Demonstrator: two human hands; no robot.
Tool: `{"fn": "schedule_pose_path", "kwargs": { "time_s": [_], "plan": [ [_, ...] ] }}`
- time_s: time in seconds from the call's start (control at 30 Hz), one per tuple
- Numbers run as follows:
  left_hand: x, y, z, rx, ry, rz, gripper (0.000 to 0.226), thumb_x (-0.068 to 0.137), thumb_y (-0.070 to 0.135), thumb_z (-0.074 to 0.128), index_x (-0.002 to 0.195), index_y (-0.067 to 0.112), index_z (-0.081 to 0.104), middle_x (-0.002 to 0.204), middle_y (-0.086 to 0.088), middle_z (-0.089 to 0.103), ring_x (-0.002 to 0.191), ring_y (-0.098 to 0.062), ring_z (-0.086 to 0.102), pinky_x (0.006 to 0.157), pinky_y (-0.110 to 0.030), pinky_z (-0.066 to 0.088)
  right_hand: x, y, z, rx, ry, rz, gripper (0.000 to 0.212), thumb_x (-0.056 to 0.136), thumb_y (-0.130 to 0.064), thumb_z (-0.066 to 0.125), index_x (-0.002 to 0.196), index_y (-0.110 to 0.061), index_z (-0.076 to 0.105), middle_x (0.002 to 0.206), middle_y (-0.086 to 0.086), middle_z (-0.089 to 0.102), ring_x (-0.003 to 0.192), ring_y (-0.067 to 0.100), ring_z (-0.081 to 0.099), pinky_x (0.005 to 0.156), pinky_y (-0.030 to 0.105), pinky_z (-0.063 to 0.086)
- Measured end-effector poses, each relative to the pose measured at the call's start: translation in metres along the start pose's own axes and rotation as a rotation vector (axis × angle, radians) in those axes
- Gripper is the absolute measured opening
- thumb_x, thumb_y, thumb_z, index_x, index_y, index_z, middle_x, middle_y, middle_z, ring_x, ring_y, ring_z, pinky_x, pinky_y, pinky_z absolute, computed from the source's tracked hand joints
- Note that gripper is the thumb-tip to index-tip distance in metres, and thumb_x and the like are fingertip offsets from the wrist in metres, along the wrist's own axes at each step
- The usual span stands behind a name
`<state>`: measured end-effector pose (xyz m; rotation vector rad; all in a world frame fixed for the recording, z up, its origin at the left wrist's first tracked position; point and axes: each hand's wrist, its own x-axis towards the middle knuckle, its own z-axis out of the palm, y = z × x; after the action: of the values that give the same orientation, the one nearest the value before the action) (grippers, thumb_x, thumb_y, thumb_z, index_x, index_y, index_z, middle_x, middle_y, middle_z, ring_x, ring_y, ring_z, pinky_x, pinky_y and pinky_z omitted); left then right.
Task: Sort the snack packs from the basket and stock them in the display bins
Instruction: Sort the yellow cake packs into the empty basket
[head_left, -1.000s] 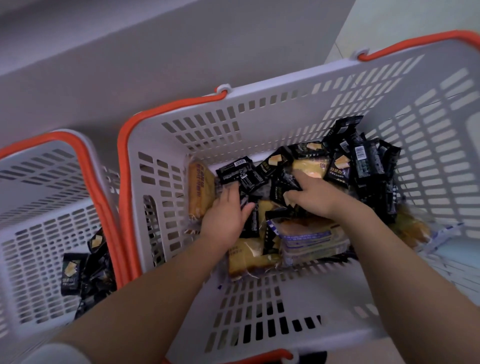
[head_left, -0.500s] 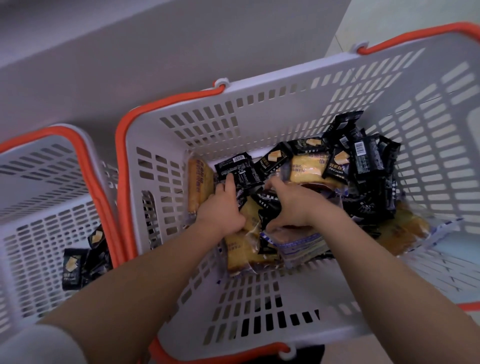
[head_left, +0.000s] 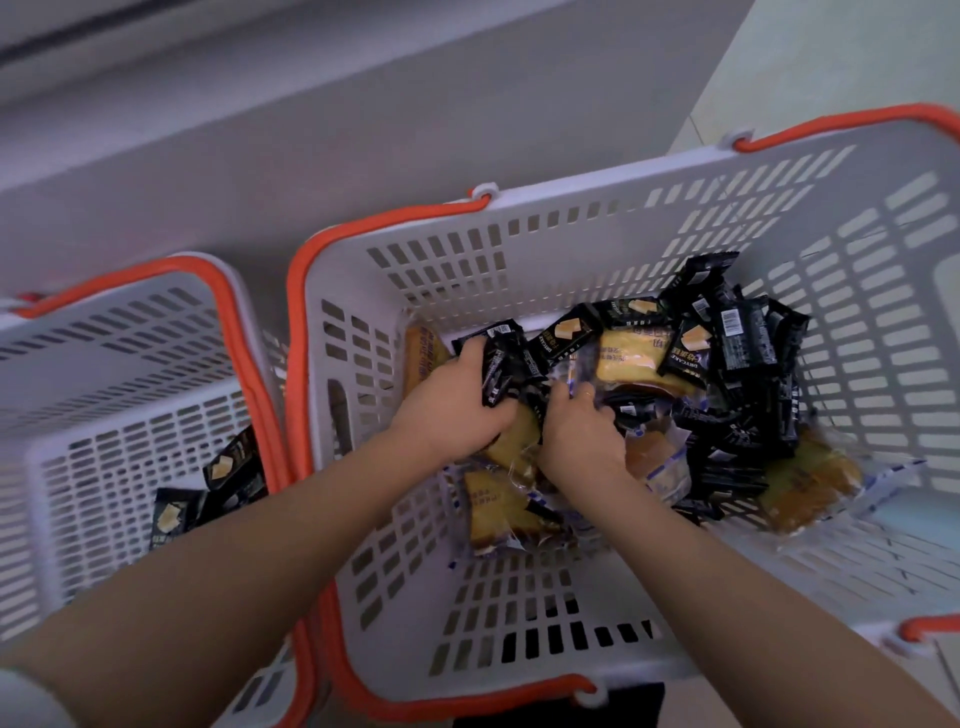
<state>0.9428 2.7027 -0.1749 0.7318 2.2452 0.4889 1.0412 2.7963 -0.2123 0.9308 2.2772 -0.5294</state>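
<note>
Grey wall behind basket (head_left: 571, 234) — left hand (head_left: 447, 410) grips glossy black packs (head_left: 501, 364); right hand (head_left: 582, 436) curled, hold unclear.

Grey cabinet ahead of me, pale floor to the right

A plain grey panel (head_left: 363, 119) filled the upper part of my view, with a darker groove (head_left: 78, 31) running along its top left. To the upper right lay pale, greenish floor (head_left: 831, 57) with a faint seam. The light was soft and even.
</note>
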Motion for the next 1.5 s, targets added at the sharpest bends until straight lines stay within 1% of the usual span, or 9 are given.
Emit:
{"fn": "schedule_pose_path", "kwargs": {
  "time_s": [0.33,0.53,0.7,0.83,1.03,1.13,1.3,1.4,1.5],
  "plan": [
    [-0.065,0.004,-0.062,-0.155,0.122,0.207,0.067,0.083,0.036,0.062,0.138,0.019,0.029,0.112,0.002,0.059,0.095,-0.013,0.059,0.068,-0.01,0.042,-0.026,0.004,-0.028,0.661,0.229,0.004,0.056,0.083,-0.005,0.063,0.134,-0.012,0.041,0.128,0.013,0.053,0.114,0.03,0.053,0.089,0.037,0.045],
    [-0.125,-0.022,-0.109,-0.309,0.459,0.229,0.045,0.078,0.031,0.069,0.115,0.026,0.045,0.084,0.032,0.05,0.075,0.028,0.049,0.063,0.005,0.035,-0.092,-0.062,-0.096,0.818,0.394,-0.437,0.055,0.076,-0.007,0.064,0.126,-0.022,0.048,0.108,-0.012,0.056,0.099,0.004,0.053,0.083,0.018,0.04],
    [-0.171,-0.078,-0.128,-0.426,0.656,0.025,0.041,0.079,0.028,0.07,0.109,0.033,0.043,0.08,0.034,0.054,0.073,0.024,0.051,0.061,0.002,0.036,-0.13,-0.149,-0.12,0.602,0.231,-0.766,0.057,0.073,-0.004,0.064,0.127,-0.018,0.05,0.104,-0.01,0.054,0.092,0.001,0.049,0.067,-0.007,0.031],
    [-0.194,-0.134,-0.132,-0.558,0.559,-0.309,0.04,0.083,0.03,0.065,0.117,0.022,0.047,0.1,0.006,0.059,0.091,-0.015,0.056,0.076,-0.027,0.042,-0.146,-0.194,-0.084,0.192,0.113,-0.883,0.067,0.078,-0.011,0.063,0.139,-0.018,0.037,0.133,0.004,0.048,0.118,0.02,0.048,0.092,0.018,0.038],
    [-0.213,-0.175,-0.105,-0.722,0.546,-0.44,0.038,0.085,0.032,0.063,0.114,0.02,0.041,0.093,0.007,0.057,0.091,-0.02,0.057,0.062,-0.023,0.043,-0.151,-0.219,-0.008,-0.268,-0.04,-0.764,0.06,0.085,-0.019,0.062,0.136,-0.015,0.033,0.128,0.012,0.045,0.106,0.032,0.054,0.081,0.04,0.048],
    [-0.209,-0.185,-0.089,-0.731,0.363,-0.463,0.053,0.085,0.035,0.063,0.128,0.016,0.039,0.115,-0.004,0.058,0.099,-0.022,0.057,0.08,-0.032,0.047,-0.15,-0.212,0.004,-0.182,-0.04,-0.678,0.056,0.086,-0.024,0.062,0.134,-0.012,0.035,0.129,0.012,0.049,0.112,0.03,0.052,0.088,0.037,0.046],
    [-0.21,-0.192,-0.065,-0.476,0.108,-0.439,0.049,0.089,0.031,0.057,0.131,0.008,0.045,0.127,-0.01,0.056,0.105,-0.021,0.056,0.075,-0.02,0.041,-0.161,-0.194,0.007,-0.256,0.129,-0.762,0.043,0.092,-0.025,0.049,0.133,-0.015,0.039,0.131,0.009,0.049,0.114,0.028,0.051,0.082,0.037,0.047],
    [-0.21,-0.187,-0.055,-0.377,0.059,-0.339,0.03,0.089,0.022,0.057,0.115,0.007,0.058,0.12,-0.01,0.061,0.101,-0.02,0.059,0.07,-0.013,0.036,-0.165,-0.186,0.005,-0.224,0.164,-0.81,0.041,0.092,-0.02,0.045,0.132,-0.016,0.039,0.122,0.008,0.055,0.106,0.028,0.054,0.08,0.039,0.049],
    [-0.2,-0.168,-0.07,-0.379,0.122,-0.299,0.041,0.092,0.024,0.053,0.13,0.009,0.051,0.131,-0.007,0.056,0.119,-0.02,0.052,0.094,-0.022,0.037,-0.163,-0.179,-0.007,0.008,0.168,-0.752,0.042,0.094,-0.018,0.042,0.135,-0.017,0.035,0.105,0.008,0.064,0.083,0.025,0.059,0.07,0.037,0.05]
  ]
}}
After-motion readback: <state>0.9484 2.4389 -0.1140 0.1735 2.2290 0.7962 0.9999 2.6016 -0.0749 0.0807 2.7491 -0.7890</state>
